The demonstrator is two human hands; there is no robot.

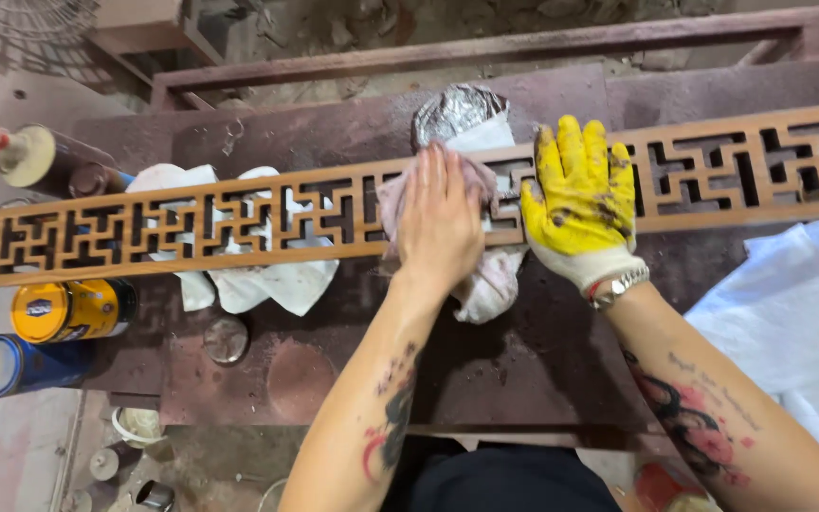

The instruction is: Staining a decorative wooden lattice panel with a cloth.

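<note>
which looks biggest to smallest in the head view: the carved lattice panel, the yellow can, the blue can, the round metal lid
1. carved lattice panel, spanning the whole frame
2. yellow can and blue can: look alike, unranked
3. round metal lid

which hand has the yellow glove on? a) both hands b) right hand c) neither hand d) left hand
b: the right hand wears a yellow glove and lies flat on the carved wooden lattice strip, while the bare left hand presses a pinkish cloth onto it.
</note>
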